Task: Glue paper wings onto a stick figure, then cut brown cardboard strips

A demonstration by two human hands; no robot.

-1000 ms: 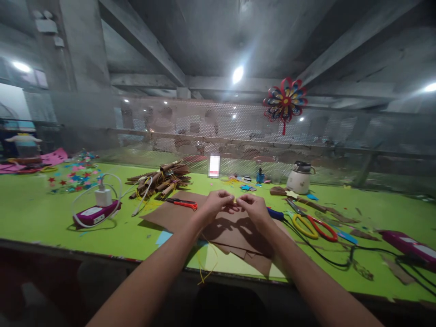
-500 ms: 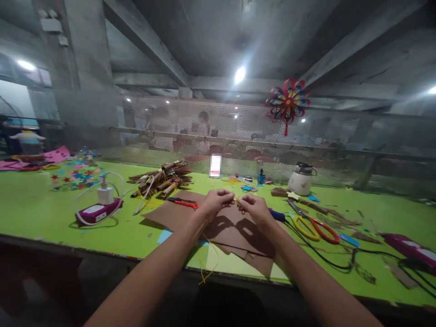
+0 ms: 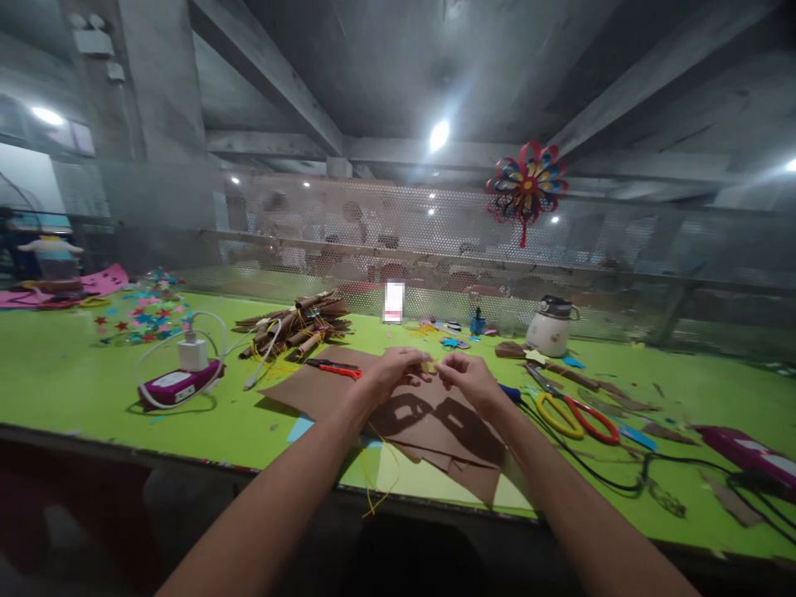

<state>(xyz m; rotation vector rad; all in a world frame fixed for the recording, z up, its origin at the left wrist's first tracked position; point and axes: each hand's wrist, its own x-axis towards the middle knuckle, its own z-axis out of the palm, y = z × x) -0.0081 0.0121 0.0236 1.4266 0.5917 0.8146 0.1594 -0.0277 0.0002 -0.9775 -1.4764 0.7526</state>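
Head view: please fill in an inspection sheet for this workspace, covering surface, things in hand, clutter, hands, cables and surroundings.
Surface: green table, with brown card lying in front of the person.
In hand: small yellow piece above the card; too small to tell its shape.
Clutter: brown rolls at left, red-handled tool on the card, scissors, jug and scraps at right.
Hands: left hand and right hand meet at the piece; exact grip unclear.
Cables: white cable around the left power strip; black cable at right.
Surroundings: mesh screen behind the table, hanging ornament, blurred shapes beyond.
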